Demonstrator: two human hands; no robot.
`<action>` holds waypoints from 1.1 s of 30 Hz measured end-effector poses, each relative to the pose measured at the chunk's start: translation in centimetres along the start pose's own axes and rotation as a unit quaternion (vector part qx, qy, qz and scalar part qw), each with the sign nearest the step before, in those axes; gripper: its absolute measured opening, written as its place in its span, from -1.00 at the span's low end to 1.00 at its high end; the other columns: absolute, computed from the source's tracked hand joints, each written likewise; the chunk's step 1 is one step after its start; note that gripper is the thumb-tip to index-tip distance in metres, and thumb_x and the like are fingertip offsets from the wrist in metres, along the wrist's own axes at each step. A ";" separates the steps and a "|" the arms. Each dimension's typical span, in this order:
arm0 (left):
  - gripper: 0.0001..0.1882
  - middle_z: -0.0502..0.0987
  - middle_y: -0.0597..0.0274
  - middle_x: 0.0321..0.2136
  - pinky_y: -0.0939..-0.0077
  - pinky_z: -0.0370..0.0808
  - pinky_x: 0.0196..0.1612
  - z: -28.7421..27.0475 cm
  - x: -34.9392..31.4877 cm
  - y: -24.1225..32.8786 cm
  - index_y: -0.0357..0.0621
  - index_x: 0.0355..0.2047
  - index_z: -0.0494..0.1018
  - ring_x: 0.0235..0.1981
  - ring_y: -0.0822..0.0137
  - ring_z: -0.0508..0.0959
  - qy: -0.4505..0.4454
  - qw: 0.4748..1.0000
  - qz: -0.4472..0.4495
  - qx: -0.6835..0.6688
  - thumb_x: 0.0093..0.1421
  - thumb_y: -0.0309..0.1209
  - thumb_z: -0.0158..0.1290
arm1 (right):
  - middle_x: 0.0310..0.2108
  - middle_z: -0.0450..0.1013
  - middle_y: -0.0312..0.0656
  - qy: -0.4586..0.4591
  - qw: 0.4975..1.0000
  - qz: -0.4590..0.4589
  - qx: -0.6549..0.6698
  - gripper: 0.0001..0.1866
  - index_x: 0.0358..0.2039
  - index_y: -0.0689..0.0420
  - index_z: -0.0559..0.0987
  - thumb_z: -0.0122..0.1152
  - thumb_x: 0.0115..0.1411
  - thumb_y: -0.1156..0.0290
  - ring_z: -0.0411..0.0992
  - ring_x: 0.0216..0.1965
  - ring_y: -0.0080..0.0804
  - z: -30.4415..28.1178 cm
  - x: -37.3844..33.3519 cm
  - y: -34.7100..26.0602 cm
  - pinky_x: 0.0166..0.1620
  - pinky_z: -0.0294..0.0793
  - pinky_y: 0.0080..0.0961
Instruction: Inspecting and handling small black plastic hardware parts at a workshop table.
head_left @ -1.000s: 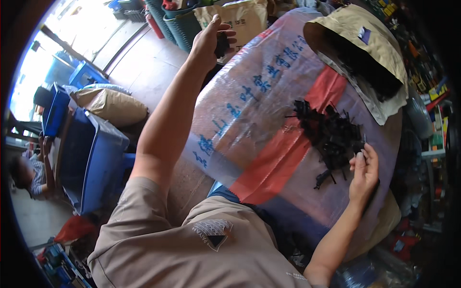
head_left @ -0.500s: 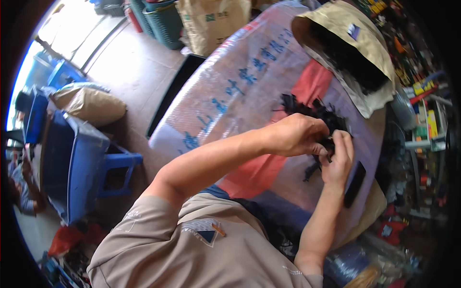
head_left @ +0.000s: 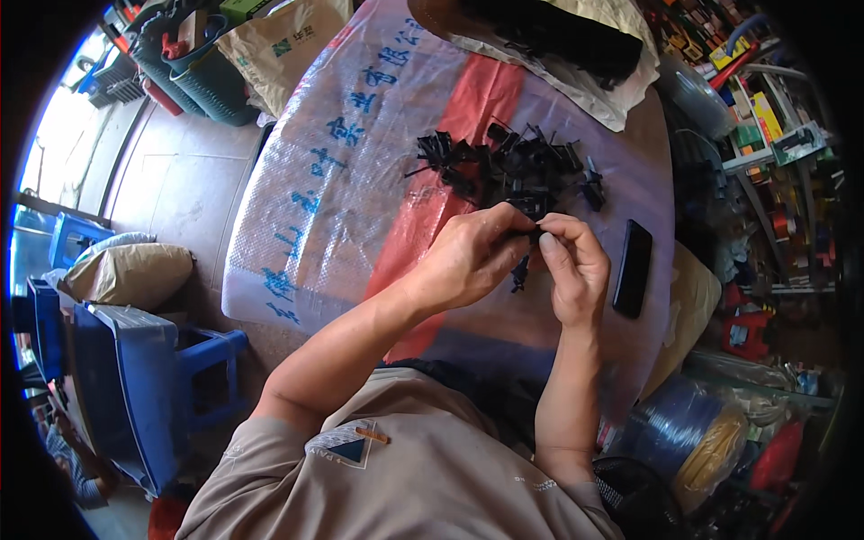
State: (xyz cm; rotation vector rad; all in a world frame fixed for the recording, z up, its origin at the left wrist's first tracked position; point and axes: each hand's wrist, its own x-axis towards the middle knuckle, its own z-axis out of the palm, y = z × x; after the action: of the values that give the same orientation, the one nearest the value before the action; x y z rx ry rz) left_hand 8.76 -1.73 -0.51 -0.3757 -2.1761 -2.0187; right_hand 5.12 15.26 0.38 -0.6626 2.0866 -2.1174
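Both of my hands meet over a white woven plastic sheet point(head_left: 297, 207) that has a wide red stripe. My left hand point(head_left: 472, 256) is closed, thumb and fingers pinching a small black plastic piece point(head_left: 535, 234). My right hand point(head_left: 578, 265) pinches the same piece from the other side. Fingers cover most of it, so its exact kind cannot be made out. Just beyond my hands lies a loose pile of small black plastic parts point(head_left: 540, 157), some with thin stems. One separate black part point(head_left: 519, 273) rests nearer, below my left fingertips.
A black phone point(head_left: 634, 268) lies right of my hands. At the far edge sits an open bag point(head_left: 621, 99) with black contents. A blue bin point(head_left: 144, 387) and a blue stool point(head_left: 211, 364) stand at the left. Crowded shelves point(head_left: 774, 135) line the right side.
The view has swung, so the sheet and pile sit farther left in the picture. My hands have come off the pile toward me and now pinch a small black piece between them.
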 end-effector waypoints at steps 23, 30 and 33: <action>-0.76 0.48 0.30 -0.46 0.64 0.40 -0.41 1.1 -1.2 0.5 -0.34 -0.14 0.43 -0.49 0.55 0.44 -0.083 0.946 -0.219 -0.224 0.29 -0.40 0.01 | -0.50 0.42 -0.42 -0.080 0.988 0.129 -0.007 -0.87 -0.29 0.22 0.51 0.24 0.17 0.49 0.31 -0.50 -0.74 -3.0 -3.0 -0.6 -0.43 0.30 -0.76; -0.62 0.56 0.08 -0.42 0.53 0.50 -0.26 0.9 -4.3 1.3 -0.36 -0.02 0.39 -0.40 0.34 0.59 -0.177 0.981 -0.065 0.042 0.15 -0.49 0.11 | -0.56 0.45 -0.27 -0.112 0.981 0.159 -0.019 -0.96 -0.32 0.27 0.48 0.10 0.20 0.61 0.43 -0.56 -0.62 -2.2 -7.3 -1.2 -0.48 0.42 -0.65; -0.60 0.55 0.06 -0.48 0.52 0.51 -0.34 1.3 -4.5 1.5 -0.32 -0.05 0.41 -0.51 0.33 0.58 -0.167 0.980 -0.065 0.081 0.07 -0.52 0.12 | -0.56 0.44 -0.20 -0.109 0.982 0.140 -0.060 -0.94 -0.32 0.28 0.47 0.11 0.17 0.61 0.44 -0.56 -0.57 -1.5 -7.5 -1.5 -0.48 0.42 -0.60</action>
State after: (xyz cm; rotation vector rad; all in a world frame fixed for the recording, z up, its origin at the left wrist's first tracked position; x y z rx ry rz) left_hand 13.57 -0.74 -0.39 -0.6033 -2.6087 -1.9384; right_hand 11.66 19.49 0.09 -0.5454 2.0598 -1.7016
